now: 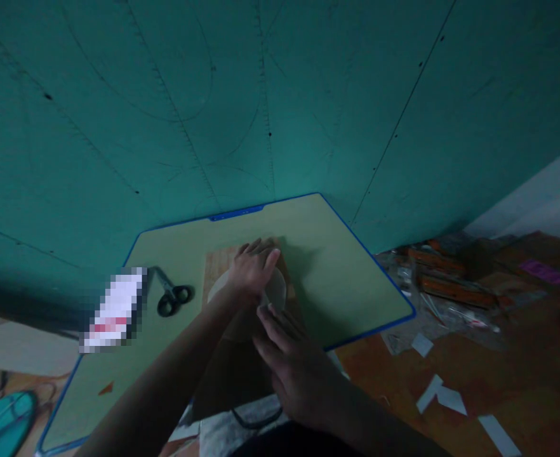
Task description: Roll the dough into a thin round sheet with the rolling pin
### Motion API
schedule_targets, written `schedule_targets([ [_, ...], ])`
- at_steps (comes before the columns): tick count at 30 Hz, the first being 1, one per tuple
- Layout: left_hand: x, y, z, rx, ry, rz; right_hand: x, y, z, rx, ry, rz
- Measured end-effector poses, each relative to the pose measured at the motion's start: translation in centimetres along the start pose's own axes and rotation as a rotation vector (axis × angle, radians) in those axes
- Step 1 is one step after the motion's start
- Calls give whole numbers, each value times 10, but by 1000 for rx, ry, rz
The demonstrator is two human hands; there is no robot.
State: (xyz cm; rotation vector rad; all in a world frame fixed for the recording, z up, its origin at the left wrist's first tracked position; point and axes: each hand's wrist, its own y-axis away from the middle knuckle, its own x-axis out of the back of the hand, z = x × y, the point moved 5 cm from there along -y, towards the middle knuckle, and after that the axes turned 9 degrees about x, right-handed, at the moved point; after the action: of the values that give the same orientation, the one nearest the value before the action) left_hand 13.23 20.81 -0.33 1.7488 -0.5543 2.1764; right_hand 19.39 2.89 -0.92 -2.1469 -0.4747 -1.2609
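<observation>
We see the left hand (254,270) laid palm down across a pale round piece (277,292), its fingers slightly fanned towards the far edge of a wood-grained panel (216,263) and its thumb set apart. The round piece lies over the panel, on the pale yellow-green table (351,266) with a blue rim, right in front of the wearer. We judge that this flat palm serves as a weight, stopping the layers from sliding.

The right hand (303,365) comes in from the near side, fingers stretched out and close together, fingertips by the round piece's near edge. We cannot tell whether they pinch anything; we take them to be steadying that edge. Below the hands, a darker brown sheet (227,377) slopes towards the lap; shadow hides whether it joins the panel.

Left of the panel we find dark-handled scissors (173,299), just beside a pixelated white-and-red item (113,311). The left forearm passes between these and the right hand, so it is the main obstacle there. A small orange scrap (106,388) lies nearer the table's left corner. White paper offcuts (450,400) and plastic-wrapped bundles (456,289) are on the floor to the right, out of the hands' way.
</observation>
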Motion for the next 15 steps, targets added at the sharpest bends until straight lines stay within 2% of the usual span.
schedule_targets([
  [2, 2, 16, -20, -40, -14, -27, -6, -6, -10, 53, -14, 17],
  [5, 6, 28, -31, -67, -48, -43, -3, -7, -8, 16, 18, 32],
  [7, 5, 22, -22, -60, -61, -53, 4, -1, 4, -47, 36, 24],
  [10, 1, -5, 6, -1, -40, -56, 16, 13, 31, -168, 63, 10],
  [13, -1, -34, 29, 80, -8, -30, 26, 26, 57, -280, 144, 48],
  [15, 1, -42, 36, 116, 5, 7, 30, 31, 68, -339, 208, 75],
])
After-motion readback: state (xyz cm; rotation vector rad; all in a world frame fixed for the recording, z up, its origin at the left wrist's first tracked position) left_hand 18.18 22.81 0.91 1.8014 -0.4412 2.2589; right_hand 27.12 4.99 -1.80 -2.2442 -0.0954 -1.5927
